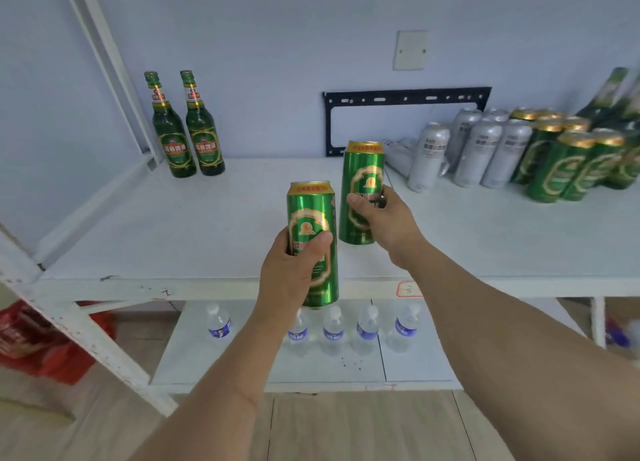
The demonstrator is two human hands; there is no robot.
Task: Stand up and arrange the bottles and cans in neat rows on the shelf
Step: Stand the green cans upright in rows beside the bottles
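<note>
Fingers of our left hand [289,270] wrap one green can [313,242] above shelf [173,225] front edge; our right hand [381,218] grips second green can [362,190] mid-shelf. Two green bottles [188,128] upright back-left; silver cans [467,149] back-right.

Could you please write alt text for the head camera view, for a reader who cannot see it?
A person holds two upright green cans above a white shelf, one in the left hand and one in the right hand. Two green bottles stand at the back left; silver cans and more green cans cluster at the right. Water bottles line the lower shelf.
</note>
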